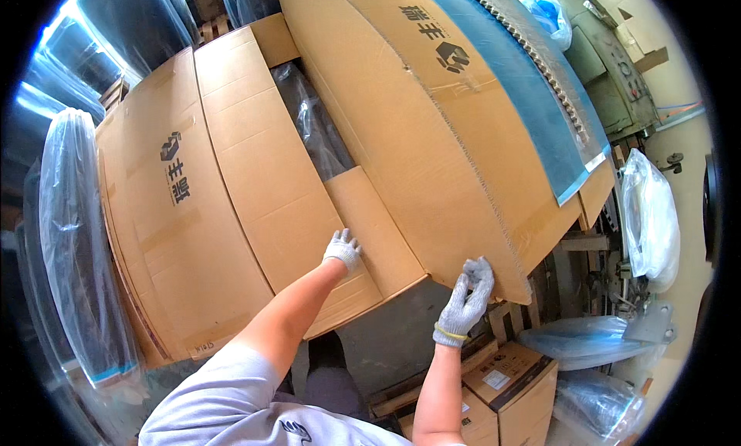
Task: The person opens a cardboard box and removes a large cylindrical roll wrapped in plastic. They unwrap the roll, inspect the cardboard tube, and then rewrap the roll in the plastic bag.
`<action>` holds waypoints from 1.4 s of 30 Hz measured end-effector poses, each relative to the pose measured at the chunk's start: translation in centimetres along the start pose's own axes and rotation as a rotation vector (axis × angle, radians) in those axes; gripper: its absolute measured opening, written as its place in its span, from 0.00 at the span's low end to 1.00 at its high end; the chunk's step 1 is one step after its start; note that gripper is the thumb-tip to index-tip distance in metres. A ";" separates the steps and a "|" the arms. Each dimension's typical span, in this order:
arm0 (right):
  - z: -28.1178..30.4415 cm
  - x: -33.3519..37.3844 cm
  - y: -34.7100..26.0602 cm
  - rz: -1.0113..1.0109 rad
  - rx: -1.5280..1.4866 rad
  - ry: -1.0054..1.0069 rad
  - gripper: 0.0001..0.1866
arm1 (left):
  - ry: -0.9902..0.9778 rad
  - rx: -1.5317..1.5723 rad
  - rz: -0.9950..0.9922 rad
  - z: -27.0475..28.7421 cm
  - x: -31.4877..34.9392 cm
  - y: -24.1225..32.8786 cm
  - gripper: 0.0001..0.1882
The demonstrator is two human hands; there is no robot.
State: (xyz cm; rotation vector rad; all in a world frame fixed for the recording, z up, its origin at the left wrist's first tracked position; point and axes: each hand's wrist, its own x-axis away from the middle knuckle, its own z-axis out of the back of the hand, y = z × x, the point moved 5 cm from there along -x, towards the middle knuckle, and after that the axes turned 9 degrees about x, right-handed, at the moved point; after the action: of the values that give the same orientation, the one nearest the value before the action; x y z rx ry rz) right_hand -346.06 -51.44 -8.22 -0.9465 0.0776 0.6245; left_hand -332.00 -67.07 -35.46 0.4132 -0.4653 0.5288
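The long tan cardboard flap (266, 149) is best pressed flat under the white-gloved left hand (343, 250)'s spread grip; the white-gloved right hand (466, 301)'s grip cannot be told.

The person wears a pale grey, faintly lilac shirt (231, 384) with a short left sleeve (251, 361) that is wide and loose. Soft creases cross the cloth, and a small dark print (296, 429) sits on the front, partly cut off by the lower edge of the view. The left hand (343, 249) and the right hand (468, 295) are both covered by whitish-grey knitted gloves, fitted closely around the fingers. A narrow yellow band (450, 336) trims the cuff of the right one. Both forearms are bare. Below the shirt, dark trousers (333, 388) show, greyish and plain, their lower part lost in shadow.
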 end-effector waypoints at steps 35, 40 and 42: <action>-5.7 4.1 -7.2 0.067 0.087 0.422 0.09 | 0.176 0.448 0.628 -13.3 33.4 -27.0 0.53; -45.2 14.7 -4.8 0.360 0.413 -0.600 0.14 | 0.213 0.428 0.555 -14.2 31.2 -26.7 0.52; -52.4 20.5 -0.4 0.576 0.695 -0.915 0.19 | 0.149 0.523 0.521 -14.7 29.8 -26.4 0.52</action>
State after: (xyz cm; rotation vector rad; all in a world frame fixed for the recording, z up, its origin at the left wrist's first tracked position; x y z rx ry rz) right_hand -318.37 -82.81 -45.85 0.1095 -0.2485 1.4003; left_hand -289.74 -69.36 -38.67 0.7530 -0.2813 1.1895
